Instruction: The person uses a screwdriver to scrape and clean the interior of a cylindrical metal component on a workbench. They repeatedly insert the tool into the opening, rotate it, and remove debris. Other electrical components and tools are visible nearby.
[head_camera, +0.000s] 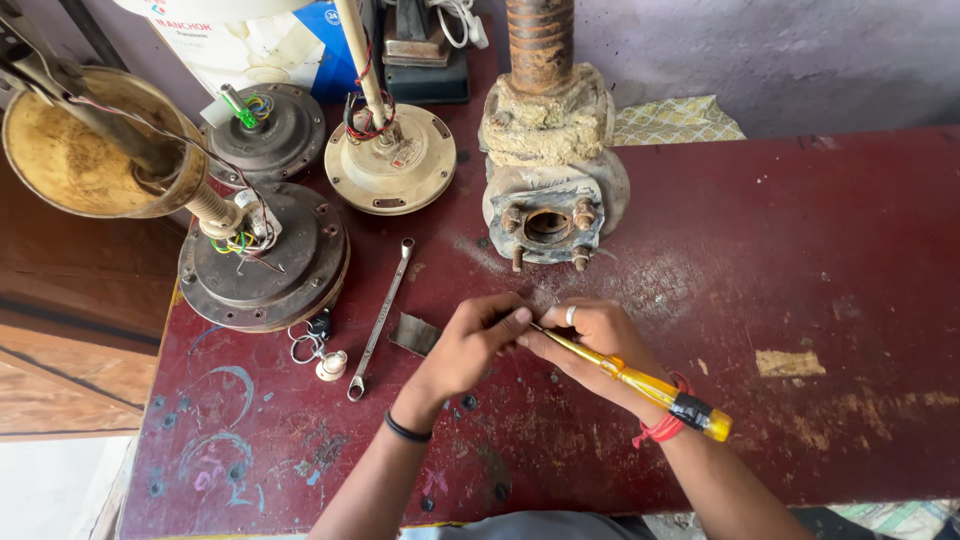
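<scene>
My right hand (598, 345) grips a screwdriver (640, 383) with a clear yellow handle and a black end band; the shaft points left toward my left hand (470, 345). My left hand's fingers pinch at the shaft tip, and whatever small part sits there is hidden by the fingers. Both hands rest low over the dark red table (820, 300) near its front middle. A ring is on my right hand, a red thread on its wrist, a black band on my left wrist.
A small grey metal piece (414, 333) lies just left of my left hand, beside a combination wrench (380, 318) and a key ring (310, 345). Three ceiling fan motors (262, 262) stand at the back left. A rusty pump body (546, 170) stands behind my hands.
</scene>
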